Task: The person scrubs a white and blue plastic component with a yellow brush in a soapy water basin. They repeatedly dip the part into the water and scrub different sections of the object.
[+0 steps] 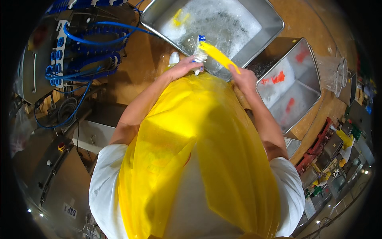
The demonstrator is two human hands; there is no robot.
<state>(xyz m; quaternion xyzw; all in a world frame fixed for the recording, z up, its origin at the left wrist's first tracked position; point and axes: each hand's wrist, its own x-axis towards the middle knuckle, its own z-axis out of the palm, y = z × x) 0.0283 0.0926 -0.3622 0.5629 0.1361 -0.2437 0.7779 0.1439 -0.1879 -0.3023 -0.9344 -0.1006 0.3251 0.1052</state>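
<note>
My left hand [185, 67] grips a ribbed white and blue plastic part [200, 53], held over the near edge of a steel tub [270, 25] of foamy water. A yellow brush [219, 56] is in my right hand [243, 78], its bristle end against or just beside the upper part of the white piece. Inside the tub, a yellow object [180, 18] lies in the suds at the far left; its exact kind cannot be told. A yellow plastic apron [191, 119] covers my front.
To the right stands a second steel tub [317, 89] with suds and several red items. Blue hoses [98, 24] and machine parts fill the left side. Clear plastic containers [337, 74] are beyond the second tub. Other people in yellow are far off at the right.
</note>
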